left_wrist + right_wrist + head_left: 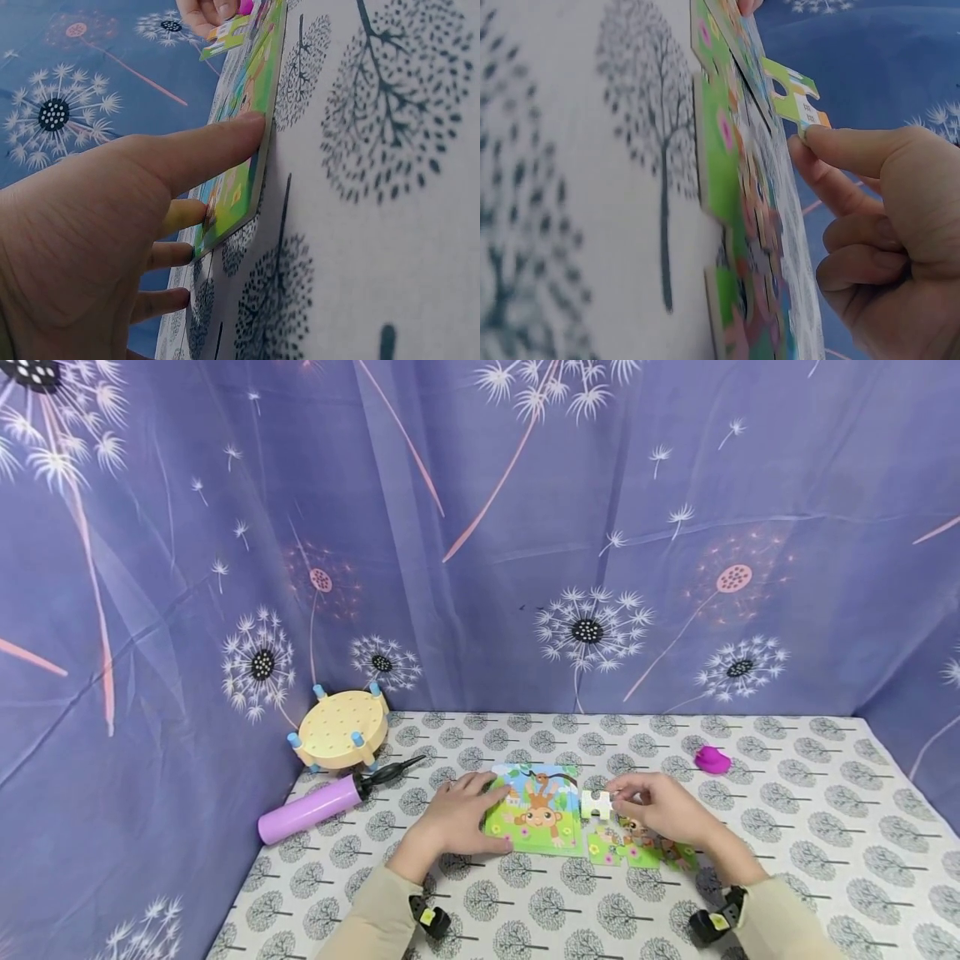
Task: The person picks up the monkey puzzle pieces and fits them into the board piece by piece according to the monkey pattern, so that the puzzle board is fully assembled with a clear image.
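A square picture board (536,814) with a cartoon monkey lies on the table, and my left hand (467,817) rests on its left side. In the left wrist view the thumb (225,146) lies along the board's near edge while the other fingertips touch its side. My right hand (660,810) pinches a small jigsaw puzzle piece (795,94) between thumb and forefinger, raised just right of the board. Below that hand, several puzzle pieces (643,855) with green and monkey print lie together, partly hidden by it.
A purple hand pump (311,810) with a black nozzle lies at the left. Behind it a round yellow pegboard-like stand (343,727) with blue-tipped legs leans by the curtain. A small magenta object (712,760) sits at the back right. Purple curtains (495,568) border the table.
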### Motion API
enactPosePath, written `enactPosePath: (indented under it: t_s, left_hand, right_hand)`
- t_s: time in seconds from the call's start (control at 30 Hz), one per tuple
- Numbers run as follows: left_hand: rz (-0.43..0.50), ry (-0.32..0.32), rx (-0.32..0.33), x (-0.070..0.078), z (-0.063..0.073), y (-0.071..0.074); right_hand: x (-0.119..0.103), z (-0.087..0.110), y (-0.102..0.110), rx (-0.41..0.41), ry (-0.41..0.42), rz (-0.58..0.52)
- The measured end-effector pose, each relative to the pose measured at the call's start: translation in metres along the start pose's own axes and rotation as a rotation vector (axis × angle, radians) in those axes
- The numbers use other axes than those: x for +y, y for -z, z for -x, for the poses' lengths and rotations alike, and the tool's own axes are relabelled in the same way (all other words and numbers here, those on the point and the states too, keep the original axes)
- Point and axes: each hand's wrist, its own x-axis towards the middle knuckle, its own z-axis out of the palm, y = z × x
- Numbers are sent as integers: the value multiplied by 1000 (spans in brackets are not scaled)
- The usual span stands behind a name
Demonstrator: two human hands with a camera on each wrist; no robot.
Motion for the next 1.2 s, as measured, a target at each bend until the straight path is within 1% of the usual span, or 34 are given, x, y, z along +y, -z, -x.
enactPosePath:
  t_s: [0.17, 0.33, 0.4, 0.6, 0.77, 0.93, 1.03, 1.2]
  left_hand:
    - [-5, -5, 4, -4, 1, -2]
    - [-17, -5, -5, -5, 3, -1]
    - [-25, 0, -7, -4, 3, -1]
    - [-23, 3, -7, -4, 4, -2]
    - [-13, 8, -11, -5, 4, -2]
    - [-23, 13, -14, -5, 4, -4]
    - [-29, 5, -6, -5, 4, -4]
    - [-27, -3, 3, -5, 5, -3]
  right_hand:
    - [-4, -6, -8, -15, 5, -22]
    - [-12, -14, -22, 12, -37, -21]
    - [-17, -18, -29, 22, -46, -42]
    - [-32, -34, -50, 9, -33, -124]
    - [-46, -48, -69, 11, -68, -109]
    - [-57, -56, -86, 10, -82, -98]
    - [-61, -61, -95, 27, -108, -105]
    - [-64, -67, -106, 73, -190, -114]
